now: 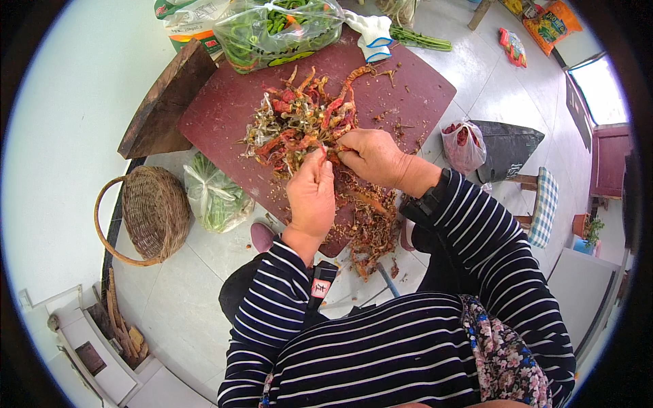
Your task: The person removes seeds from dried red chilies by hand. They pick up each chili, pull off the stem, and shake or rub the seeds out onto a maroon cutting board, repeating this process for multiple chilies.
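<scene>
A heap of dried chili peppers (291,115), red to tan, lies on a dark red tabletop (408,76). My left hand (312,194) pinches a small red piece of dried chili (322,153) between thumb and fingers at the heap's near edge. Just to its right, my right hand (375,155) has its fingers closed on another bit of dried chili (345,148), mostly hidden by the fingers. Below my hands, seeds and chili scraps (372,224) spread along the table's near corner. More stems and seeds dot the right side of the tabletop.
At the far edge sit a plastic bag of green peppers (280,33) and white gloves (372,35). A thick wooden board (166,102) leans at left, above a wicker basket (153,209) and a bag of greens (214,194). A bag of red chilies (463,145) and a checked stool (542,206) stand right.
</scene>
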The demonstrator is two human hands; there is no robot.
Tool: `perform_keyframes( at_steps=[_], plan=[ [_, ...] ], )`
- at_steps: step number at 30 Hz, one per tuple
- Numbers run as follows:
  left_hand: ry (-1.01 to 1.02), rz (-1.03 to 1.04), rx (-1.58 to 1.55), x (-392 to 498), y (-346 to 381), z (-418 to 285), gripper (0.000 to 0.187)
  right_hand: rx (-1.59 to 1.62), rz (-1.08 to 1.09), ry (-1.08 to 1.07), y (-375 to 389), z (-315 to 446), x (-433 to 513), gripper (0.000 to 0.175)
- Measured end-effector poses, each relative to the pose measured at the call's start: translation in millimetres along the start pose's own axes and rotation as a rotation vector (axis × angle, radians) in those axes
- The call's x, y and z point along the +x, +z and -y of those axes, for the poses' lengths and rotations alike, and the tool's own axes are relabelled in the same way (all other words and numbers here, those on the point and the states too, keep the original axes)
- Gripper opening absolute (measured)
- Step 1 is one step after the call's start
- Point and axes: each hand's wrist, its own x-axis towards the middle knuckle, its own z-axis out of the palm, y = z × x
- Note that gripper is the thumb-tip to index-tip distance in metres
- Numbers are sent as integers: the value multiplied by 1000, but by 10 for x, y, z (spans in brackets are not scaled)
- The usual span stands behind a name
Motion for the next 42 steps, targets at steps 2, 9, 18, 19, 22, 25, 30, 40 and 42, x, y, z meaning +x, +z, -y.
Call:
perform_keyframes(
  at_steps=[2, 9, 18, 19, 22, 25, 30, 40, 42],
  plan=[
    [56, 7, 55, 22, 4, 98, 24, 63, 30, -1, 1, 8, 6, 12],
    [-81, 56, 21, 48, 22, 225, 21, 682, 85, 184, -69, 167, 79, 16],
    [-372, 117, -701, 72, -206, -219, 12, 986, 85, 172, -306, 310, 47, 18],
    [-415, 147, -744, 64, -232, -267, 12, 975, 71, 128, -295, 331, 54, 19],
    [-485, 229, -634, 35, -278, -391, 15, 1046, 102, 302, -295, 408, 36, 20],
    [-487, 316, -594, 24, -304, -480, 22, 1372, 115, 546, -185, 571, 35, 20],
    [-563, 243, -659, 27, -368, -514, 14, 1605, 184, 559, 12, 824, -27, 41],
    [-517, 110, -765, -39, -577, -575, 6, 790, -16, -17, 125, 916, 5, 34],
    [-487, 6, -810, 7, -789, -669, 8, 908, 36, 56, -133, 733, 59, 32]
  ],
)
